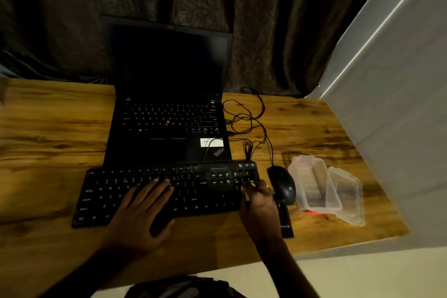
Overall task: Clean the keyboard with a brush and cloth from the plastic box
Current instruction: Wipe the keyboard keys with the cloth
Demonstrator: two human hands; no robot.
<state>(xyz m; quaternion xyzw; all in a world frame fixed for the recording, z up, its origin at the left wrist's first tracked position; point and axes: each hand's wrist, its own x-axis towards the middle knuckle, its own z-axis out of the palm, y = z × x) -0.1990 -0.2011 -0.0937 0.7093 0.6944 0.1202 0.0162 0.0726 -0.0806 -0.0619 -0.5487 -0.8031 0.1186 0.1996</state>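
- While your right hand [260,203] curls round the brush [249,187], the brush tip sits on the keys at the right end of the keyboard [193,191]
- Your left hand [142,208] lies flat on the middle keys, fingers straight and a little apart
- That keyboard lies on the wooden table [48,128], just in front of the open laptop [169,104]
- Just right of your right hand is the black mouse [283,184]; past it stands the clear plastic box [296,176], its lid [348,196] touching its right side
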